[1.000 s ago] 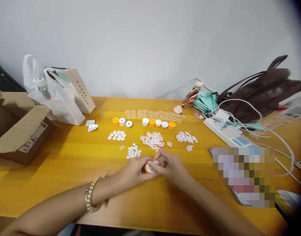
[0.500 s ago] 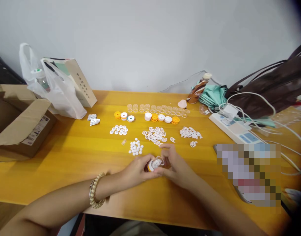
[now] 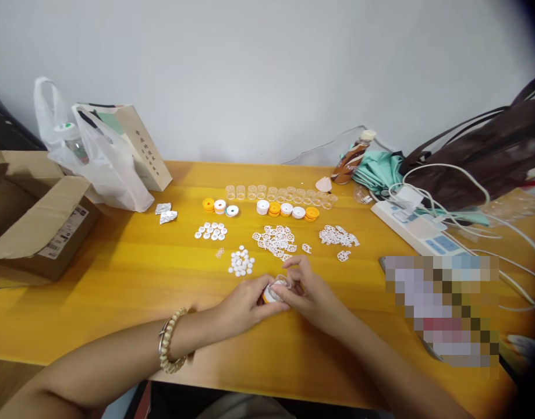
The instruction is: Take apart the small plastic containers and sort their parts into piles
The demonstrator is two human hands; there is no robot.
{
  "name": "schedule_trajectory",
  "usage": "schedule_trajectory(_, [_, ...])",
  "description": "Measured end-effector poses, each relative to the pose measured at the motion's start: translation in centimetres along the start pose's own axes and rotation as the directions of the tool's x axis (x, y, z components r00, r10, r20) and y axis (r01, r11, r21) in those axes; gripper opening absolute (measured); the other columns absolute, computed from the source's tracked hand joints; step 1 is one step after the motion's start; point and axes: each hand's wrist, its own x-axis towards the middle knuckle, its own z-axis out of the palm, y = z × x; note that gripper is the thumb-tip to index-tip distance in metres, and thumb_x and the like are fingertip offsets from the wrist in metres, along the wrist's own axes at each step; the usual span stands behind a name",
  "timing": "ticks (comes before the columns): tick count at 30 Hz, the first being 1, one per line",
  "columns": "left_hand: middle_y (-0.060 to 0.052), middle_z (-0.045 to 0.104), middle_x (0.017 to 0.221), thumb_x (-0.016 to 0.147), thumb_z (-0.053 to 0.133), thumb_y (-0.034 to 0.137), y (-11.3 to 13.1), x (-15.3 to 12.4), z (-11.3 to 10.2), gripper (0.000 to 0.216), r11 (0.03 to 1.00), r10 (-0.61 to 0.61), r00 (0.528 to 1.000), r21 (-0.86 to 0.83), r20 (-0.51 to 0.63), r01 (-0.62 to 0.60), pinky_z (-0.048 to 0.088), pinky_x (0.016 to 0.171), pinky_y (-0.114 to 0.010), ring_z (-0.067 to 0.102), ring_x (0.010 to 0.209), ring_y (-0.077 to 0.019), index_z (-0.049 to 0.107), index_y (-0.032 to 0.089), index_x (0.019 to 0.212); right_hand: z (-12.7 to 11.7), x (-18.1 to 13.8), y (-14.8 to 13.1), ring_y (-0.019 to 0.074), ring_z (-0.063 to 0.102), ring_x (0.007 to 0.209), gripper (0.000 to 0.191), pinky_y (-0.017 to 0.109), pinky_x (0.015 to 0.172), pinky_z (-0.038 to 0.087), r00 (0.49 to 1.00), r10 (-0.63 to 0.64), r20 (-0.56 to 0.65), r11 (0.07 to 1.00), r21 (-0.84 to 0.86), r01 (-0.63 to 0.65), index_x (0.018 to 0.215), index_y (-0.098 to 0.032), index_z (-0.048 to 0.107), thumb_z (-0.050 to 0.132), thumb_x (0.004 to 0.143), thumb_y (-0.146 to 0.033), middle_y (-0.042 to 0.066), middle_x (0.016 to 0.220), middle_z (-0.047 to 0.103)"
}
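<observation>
Near the front middle of the table, my left hand (image 3: 245, 302) is closed around a small white-and-orange round piece (image 3: 269, 295). My right hand (image 3: 315, 294) pinches a clear plastic cup (image 3: 283, 280) at the top of that piece, its thumb lying across the front. Whether the cup is seated on the piece or only touching it, I cannot tell. Just beyond my hands lie white discs (image 3: 241, 262), white openwork wheel-shaped parts (image 3: 276, 240) and a set of white caps (image 3: 211, 231).
Farther back are rows of clear cups (image 3: 273, 194) and white and orange round pieces (image 3: 275, 208). A second pile of white parts (image 3: 337, 235) lies to the right, near a power strip (image 3: 424, 230) with cables. A cardboard box (image 3: 44, 227) and plastic bag (image 3: 114, 169) stand left.
My right thumb has moved left across the front of the clear cup. The cup now appears lower against the white-and-orange piece. My left hand stays nearly in place.
</observation>
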Motion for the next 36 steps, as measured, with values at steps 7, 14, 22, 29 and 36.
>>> schedule_trajectory(7, [-0.001,0.057,0.081,0.085,0.055,0.033,0.4,-0.2,0.0,0.019,1.0,0.0,1.0,-0.01,0.013,0.0,0.04,0.063,-0.022,0.05,0.069,-0.0117,0.052,0.016,0.092,-0.2,0.0,-0.5,0.0144,0.053,0.066,0.03,0.029,0.063,0.044,0.998,0.004,0.056,1.0,-0.009,-0.003,0.105,-0.021,0.035,0.052,0.082,-0.028,-0.001,0.077,0.053])
schedule_trajectory(14, [0.0,0.055,0.076,0.084,0.054,0.034,0.3,-0.2,0.1,0.018,1.0,0.003,1.0,0.03,0.024,-0.004,0.039,0.06,-0.022,0.049,0.067,-0.0117,0.051,0.016,0.086,-0.7,0.0,-1.5,0.0142,0.053,0.066,0.014,0.027,0.062,0.043,0.988,0.014,0.157,0.994,-0.105,0.003,0.095,-0.021,0.042,0.049,0.084,-0.028,0.0,0.077,0.056])
schedule_trajectory(22, [-0.002,0.056,0.08,0.085,0.053,0.041,0.3,-0.3,-0.3,0.027,1.0,0.011,0.995,0.007,0.102,-0.012,0.04,0.063,-0.023,0.049,0.069,-0.0123,0.052,0.015,0.091,-3.0,-0.3,-2.3,0.0163,0.054,0.085,0.013,0.029,0.076,0.044,0.927,-0.187,0.326,0.969,-0.095,0.228,0.097,-0.021,0.05,0.046,0.088,-0.03,0.004,0.092,0.057])
schedule_trajectory(29, [-0.001,0.057,0.08,0.083,0.057,0.037,0.4,-0.5,0.2,0.023,1.0,-0.01,0.999,-0.008,0.045,0.01,0.04,0.062,-0.022,0.05,0.069,-0.0121,0.051,0.016,0.091,-1.3,-0.2,-2.3,0.0153,0.054,0.064,0.012,0.027,0.059,0.042,0.982,0.05,0.181,0.978,-0.21,-0.011,0.09,-0.021,0.045,0.051,0.084,-0.03,0.001,0.076,0.059])
schedule_trajectory(36, [-0.003,0.058,0.082,0.085,0.055,0.038,0.2,-0.4,0.0,0.024,1.0,0.012,0.998,0.009,0.054,-0.013,0.041,0.062,-0.023,0.05,0.07,-0.0127,0.052,0.015,0.092,-2.0,-0.4,-2.6,0.0152,0.054,0.066,0.011,0.027,0.061,0.042,0.974,0.02,0.227,0.99,-0.139,0.011,0.092,-0.021,0.045,0.049,0.085,-0.029,0.0,0.076,0.059])
